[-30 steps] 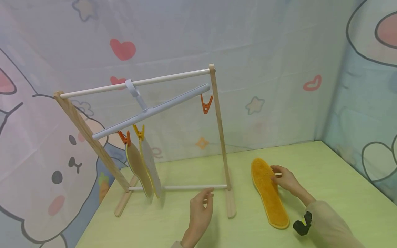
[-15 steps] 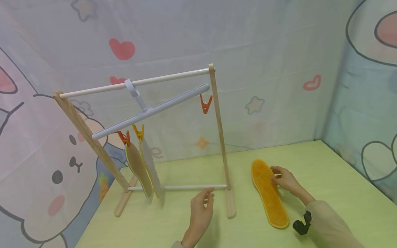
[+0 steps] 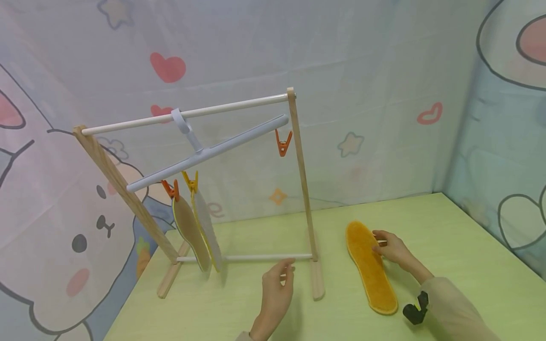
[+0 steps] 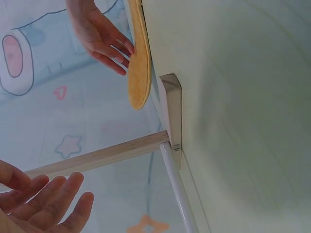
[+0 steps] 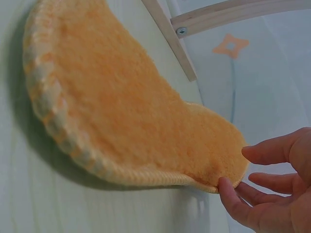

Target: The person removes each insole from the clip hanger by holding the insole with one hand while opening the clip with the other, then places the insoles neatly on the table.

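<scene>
A fuzzy orange insole [image 3: 368, 272] with a pale stitched rim lies on the table to the right of the drying rack. My right hand [image 3: 394, 248] is at its far right edge; in the right wrist view the fingertips [image 5: 226, 184] touch the rim, the fingers spread and loosely bent. My left hand [image 3: 275, 291] hovers near the rack's right foot, holding nothing, with relaxed fingers. Two insoles hang from the hanger [image 3: 206, 154], a tan one [image 3: 189, 232] in an orange clip [image 3: 171, 190] and a whitish one [image 3: 206, 227] in a yellow clip [image 3: 193, 182].
The wooden rack [image 3: 304, 189] stands left of centre with a white top rod [image 3: 239, 105] and a lower rod [image 3: 264, 257]. From the hanger's right end hangs an orange clip [image 3: 283, 144] gripping nothing. A cartoon-print cloth [image 3: 384, 71] closes off the table's [image 3: 431, 222] back.
The far end of the orange insole has come down slightly beside my right fingertips. Both hands stay almost where they were, and the rack has not moved.
</scene>
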`<state>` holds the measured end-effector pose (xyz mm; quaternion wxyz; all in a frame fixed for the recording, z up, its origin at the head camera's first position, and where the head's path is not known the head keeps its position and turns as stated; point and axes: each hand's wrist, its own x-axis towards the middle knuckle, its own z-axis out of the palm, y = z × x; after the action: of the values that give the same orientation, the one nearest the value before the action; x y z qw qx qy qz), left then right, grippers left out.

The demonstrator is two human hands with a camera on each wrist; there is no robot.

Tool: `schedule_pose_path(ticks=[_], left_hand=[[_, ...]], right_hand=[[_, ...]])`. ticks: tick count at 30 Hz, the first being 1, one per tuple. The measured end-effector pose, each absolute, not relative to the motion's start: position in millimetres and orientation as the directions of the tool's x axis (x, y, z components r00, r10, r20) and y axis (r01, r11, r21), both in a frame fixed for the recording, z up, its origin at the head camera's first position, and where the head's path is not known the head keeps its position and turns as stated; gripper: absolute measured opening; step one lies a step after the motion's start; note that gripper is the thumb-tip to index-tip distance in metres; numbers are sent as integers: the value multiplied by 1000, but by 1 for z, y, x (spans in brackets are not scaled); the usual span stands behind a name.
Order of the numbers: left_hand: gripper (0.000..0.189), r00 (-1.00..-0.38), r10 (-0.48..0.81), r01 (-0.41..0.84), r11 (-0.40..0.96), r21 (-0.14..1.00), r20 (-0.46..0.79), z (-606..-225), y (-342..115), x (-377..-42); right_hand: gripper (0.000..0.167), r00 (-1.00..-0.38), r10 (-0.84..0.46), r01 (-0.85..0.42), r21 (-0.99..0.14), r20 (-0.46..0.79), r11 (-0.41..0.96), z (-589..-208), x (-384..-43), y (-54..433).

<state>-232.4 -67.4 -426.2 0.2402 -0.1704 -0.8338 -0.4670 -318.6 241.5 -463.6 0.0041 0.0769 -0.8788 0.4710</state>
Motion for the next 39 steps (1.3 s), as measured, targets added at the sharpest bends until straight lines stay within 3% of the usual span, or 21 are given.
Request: schedule_pose_path(ticks=[5,13,39], left_hand=[[20,-832,58,501,505,703,551,-426,-68,-232],[19,-825,42,504,505,700,564,-424,-68,-231],[19,-831,45,501,495,710,555,-425,-70,-233]], right_hand=[[58,-977,-172,-196,-837,125,510,-473,-326,248],[54,-992,-119,-105,-811,44,576,-462,-319,240],[56,-986,-166,-116,-818,25,563,-456,-314,244]])
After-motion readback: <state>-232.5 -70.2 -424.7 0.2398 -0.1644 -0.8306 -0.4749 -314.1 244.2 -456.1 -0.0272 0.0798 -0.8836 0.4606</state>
